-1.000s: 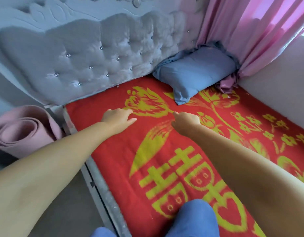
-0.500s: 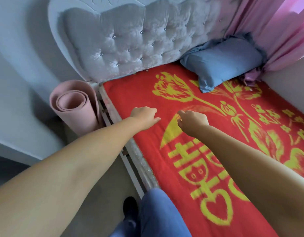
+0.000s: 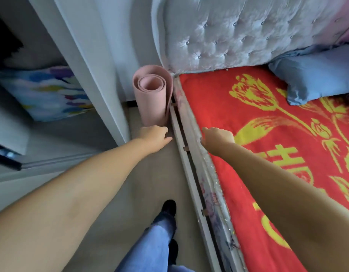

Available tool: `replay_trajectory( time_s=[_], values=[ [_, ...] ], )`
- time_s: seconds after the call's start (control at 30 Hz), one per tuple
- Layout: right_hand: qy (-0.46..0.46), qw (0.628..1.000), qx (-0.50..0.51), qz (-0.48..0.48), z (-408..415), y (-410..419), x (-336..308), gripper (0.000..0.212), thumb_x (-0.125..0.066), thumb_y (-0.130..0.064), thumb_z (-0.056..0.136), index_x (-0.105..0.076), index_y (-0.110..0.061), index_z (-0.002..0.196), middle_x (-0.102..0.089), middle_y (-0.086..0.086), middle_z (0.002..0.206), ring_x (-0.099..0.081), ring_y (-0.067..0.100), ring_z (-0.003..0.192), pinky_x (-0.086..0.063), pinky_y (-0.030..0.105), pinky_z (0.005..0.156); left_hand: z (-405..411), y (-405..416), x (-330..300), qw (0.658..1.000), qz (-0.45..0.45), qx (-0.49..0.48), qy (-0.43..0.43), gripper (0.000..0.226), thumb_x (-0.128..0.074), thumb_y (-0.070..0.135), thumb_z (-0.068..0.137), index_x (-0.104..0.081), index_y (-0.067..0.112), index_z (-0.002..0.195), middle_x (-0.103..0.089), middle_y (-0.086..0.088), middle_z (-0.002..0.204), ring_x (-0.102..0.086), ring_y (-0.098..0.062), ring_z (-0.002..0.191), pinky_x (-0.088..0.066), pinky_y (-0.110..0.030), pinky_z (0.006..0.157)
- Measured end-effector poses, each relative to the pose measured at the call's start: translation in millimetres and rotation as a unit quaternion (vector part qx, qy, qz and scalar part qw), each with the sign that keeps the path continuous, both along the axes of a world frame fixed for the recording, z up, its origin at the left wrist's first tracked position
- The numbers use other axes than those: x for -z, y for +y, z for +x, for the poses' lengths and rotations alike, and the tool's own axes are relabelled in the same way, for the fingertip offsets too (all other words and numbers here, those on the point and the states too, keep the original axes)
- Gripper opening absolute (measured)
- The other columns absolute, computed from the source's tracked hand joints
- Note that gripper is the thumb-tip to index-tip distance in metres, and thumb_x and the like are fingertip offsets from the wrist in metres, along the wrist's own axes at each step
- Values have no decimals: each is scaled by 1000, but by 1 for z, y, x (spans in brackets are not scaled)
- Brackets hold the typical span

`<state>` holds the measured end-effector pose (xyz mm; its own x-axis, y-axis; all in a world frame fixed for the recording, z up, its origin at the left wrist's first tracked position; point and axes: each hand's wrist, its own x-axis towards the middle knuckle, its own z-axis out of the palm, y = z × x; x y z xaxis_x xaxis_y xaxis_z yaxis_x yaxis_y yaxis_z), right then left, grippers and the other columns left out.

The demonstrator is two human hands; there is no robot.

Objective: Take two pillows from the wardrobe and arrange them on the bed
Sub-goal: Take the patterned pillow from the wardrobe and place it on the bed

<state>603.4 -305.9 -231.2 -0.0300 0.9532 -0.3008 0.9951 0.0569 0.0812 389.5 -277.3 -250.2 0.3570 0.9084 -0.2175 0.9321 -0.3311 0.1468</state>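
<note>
A blue pillow (image 3: 315,77) lies at the bed's far right corner against the tufted grey headboard (image 3: 238,36). The bed (image 3: 218,99) wears a red blanket with yellow flowers. In the open wardrobe (image 3: 87,55) at the left, a white pillow with coloured strokes (image 3: 49,91) rests on a shelf. My left hand (image 3: 155,135) hangs over the floor beside the bed, fingers loosely curled, holding nothing. My right hand (image 3: 216,137) hovers over the bed's left edge, fingers curled, empty.
A rolled pink mat (image 3: 152,95) stands upright on the floor between the wardrobe and the headboard corner. The bed's grey side rail (image 3: 191,173) runs toward me. My jeans leg and dark shoe (image 3: 168,208) stand on the beige floor.
My view has swung left from the bed toward the wardrobe. Both empty hands have drawn back from the blanket; the left one is now off the bed over the floor.
</note>
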Motion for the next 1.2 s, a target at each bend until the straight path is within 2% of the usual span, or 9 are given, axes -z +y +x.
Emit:
replay_trajectory(
  time_s=[0.2, 0.37, 0.5, 0.7, 0.83, 0.97, 1.1, 1.2],
  values=[
    [7, 998, -62, -23, -86, -15, -2, 30, -36, -26, 100, -50, -15, 124, -62, 7, 115, -63, 31, 100, -43, 34, 68, -89, -37, -2, 997, 13, -71, 1, 38, -41, 48, 93, -57, 18, 112, -67, -8, 107, -62, -32, 96, -39, -31, 66],
    [-14, 989, -149, -22, -184, -8, -4, 31, -38, -19, 99, -49, -14, 127, -60, 6, 116, -63, 31, 101, -43, 33, 67, -177, -50, -4, 993, 24, -118, 20, 38, -41, 49, 92, -58, 19, 106, -68, -9, 104, -63, -31, 95, -38, -33, 66],
    [18, 984, -179, -8, -275, 6, -2, 28, -36, -23, 100, -51, -13, 121, -63, 8, 116, -64, 32, 101, -42, 33, 68, -267, -54, -2, 986, 15, -163, 27, 39, -43, 49, 92, -58, 19, 111, -67, -7, 107, -62, -30, 99, -40, -32, 69],
    [48, 978, -203, -11, -430, 38, -9, 37, -37, -27, 101, -47, -16, 134, -61, 8, 124, -62, 32, 110, -52, 40, 84, -427, -42, -18, 976, 6, -210, 63, 38, -43, 47, 93, -57, 17, 111, -66, -9, 107, -62, -31, 100, -42, -31, 72],
    [68, 973, -221, 8, -501, 60, -13, 38, -35, -32, 100, -50, -17, 131, -64, 8, 120, -63, 33, 105, -51, 38, 79, -500, -20, -27, 971, 8, -225, 78, 37, -43, 46, 94, -57, 16, 112, -67, -9, 106, -62, -32, 98, -37, -30, 69],
    [40, 975, -220, -6, -531, 103, -11, 37, -37, -31, 100, -51, -21, 132, -63, 6, 123, -62, 30, 110, -50, 36, 81, -528, 15, -21, 972, 0, -226, 63, 39, -43, 46, 93, -56, 17, 115, -67, -10, 107, -62, -32, 98, -39, -31, 70],
    [-4, 972, -233, -7, -554, 163, -2, 37, -38, -24, 101, -50, -20, 135, -59, 2, 129, -58, 27, 118, -50, 35, 86, -551, 69, -3, 976, 0, -216, 40, 40, -44, 45, 93, -56, 16, 117, -66, -10, 110, -61, -32, 101, -44, -33, 76],
    [-8, 973, -232, -15, -575, 225, 16, 38, -37, -26, 102, -50, -20, 136, -55, 3, 135, -55, 28, 122, -50, 37, 92, -576, 134, 14, 977, -2, -213, 27, 42, -43, 46, 93, -55, 16, 119, -66, -9, 112, -60, -31, 104, -46, -35, 79]
  ],
)
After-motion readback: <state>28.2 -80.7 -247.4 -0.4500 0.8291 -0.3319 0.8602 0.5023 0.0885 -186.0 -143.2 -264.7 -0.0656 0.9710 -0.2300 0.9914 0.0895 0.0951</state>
